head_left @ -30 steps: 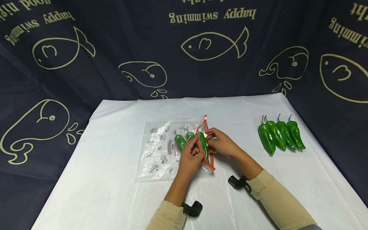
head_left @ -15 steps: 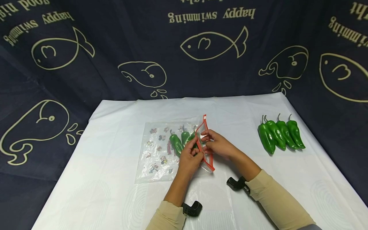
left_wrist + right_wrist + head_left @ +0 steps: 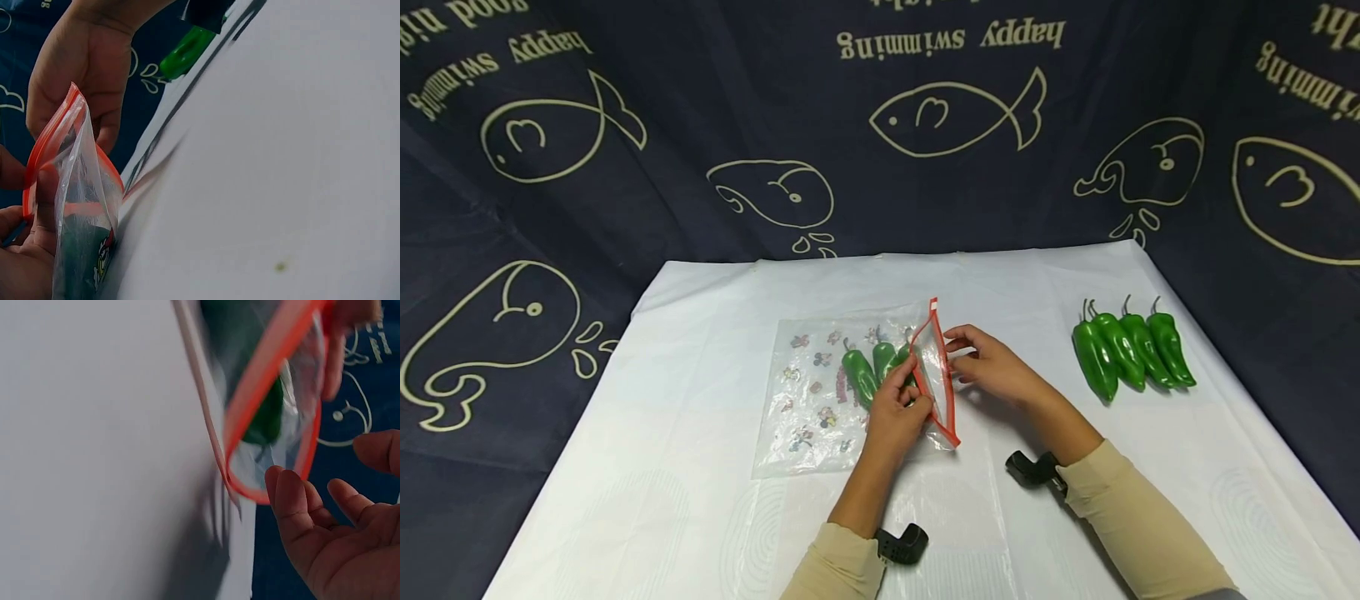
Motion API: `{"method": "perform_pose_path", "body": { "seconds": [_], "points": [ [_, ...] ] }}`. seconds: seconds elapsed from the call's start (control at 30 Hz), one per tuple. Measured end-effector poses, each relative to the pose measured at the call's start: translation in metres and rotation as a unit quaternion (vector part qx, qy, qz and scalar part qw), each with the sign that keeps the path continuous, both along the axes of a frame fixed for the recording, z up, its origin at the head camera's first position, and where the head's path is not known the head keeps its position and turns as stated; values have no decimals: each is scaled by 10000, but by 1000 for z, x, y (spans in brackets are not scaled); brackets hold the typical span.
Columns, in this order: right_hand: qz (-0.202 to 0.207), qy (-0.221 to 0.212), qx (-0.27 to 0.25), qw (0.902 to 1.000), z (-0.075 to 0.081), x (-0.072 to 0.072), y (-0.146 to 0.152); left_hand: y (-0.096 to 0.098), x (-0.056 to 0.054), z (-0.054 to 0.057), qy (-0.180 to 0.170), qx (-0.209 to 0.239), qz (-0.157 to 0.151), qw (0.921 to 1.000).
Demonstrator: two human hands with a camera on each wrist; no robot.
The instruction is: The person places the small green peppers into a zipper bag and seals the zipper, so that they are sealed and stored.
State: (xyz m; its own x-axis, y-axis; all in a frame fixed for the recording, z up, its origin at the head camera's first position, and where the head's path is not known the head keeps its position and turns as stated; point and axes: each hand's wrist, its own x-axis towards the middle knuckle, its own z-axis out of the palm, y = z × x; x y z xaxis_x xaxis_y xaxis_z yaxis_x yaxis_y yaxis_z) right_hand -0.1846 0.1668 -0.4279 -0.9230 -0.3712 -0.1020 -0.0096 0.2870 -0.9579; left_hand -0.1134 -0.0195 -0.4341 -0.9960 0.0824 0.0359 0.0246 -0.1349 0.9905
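Note:
A clear zip bag (image 3: 797, 408) with small printed cartoon figures lies on the white cloth, its red-edged mouth (image 3: 950, 400) gaping toward the right. Three green peppers (image 3: 860, 379) show through the plastic, partly covered by my left hand (image 3: 897, 421). That hand pinches the near red edge (image 3: 29, 181) of the mouth between thumb and fingers. My right hand (image 3: 992, 367) is just right of the opening, fingers loosely bent and holding nothing. In the right wrist view its fingertips (image 3: 289, 487) overlap the red rim, and a green pepper (image 3: 265, 419) shows inside the bag.
Several green peppers (image 3: 1138, 350) lie side by side at the right of the white-covered table (image 3: 700, 400), stems pointing away. A dark blue curtain (image 3: 737, 100) with fish and whale drawings hangs behind and around the sides.
A green pepper at the bag's mouth has gone inside, and the peppers there shifted left. My right hand let go of it and drew back out to the right. The left hand stayed on the edge.

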Motion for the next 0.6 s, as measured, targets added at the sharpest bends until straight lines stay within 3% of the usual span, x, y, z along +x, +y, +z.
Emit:
{"method": "perform_pose_path", "body": {
  "seconds": [0.23, 0.6],
  "points": [
    [-267, 146, 183, 9994, 10, -3, 27, -1, 0, -1, -94, 59, -58, 9999],
    [-431, 380, 566, 9967, 14, -1, 62, 0, 1, -1, 18, -21, -11, 10000]
  ]
}}
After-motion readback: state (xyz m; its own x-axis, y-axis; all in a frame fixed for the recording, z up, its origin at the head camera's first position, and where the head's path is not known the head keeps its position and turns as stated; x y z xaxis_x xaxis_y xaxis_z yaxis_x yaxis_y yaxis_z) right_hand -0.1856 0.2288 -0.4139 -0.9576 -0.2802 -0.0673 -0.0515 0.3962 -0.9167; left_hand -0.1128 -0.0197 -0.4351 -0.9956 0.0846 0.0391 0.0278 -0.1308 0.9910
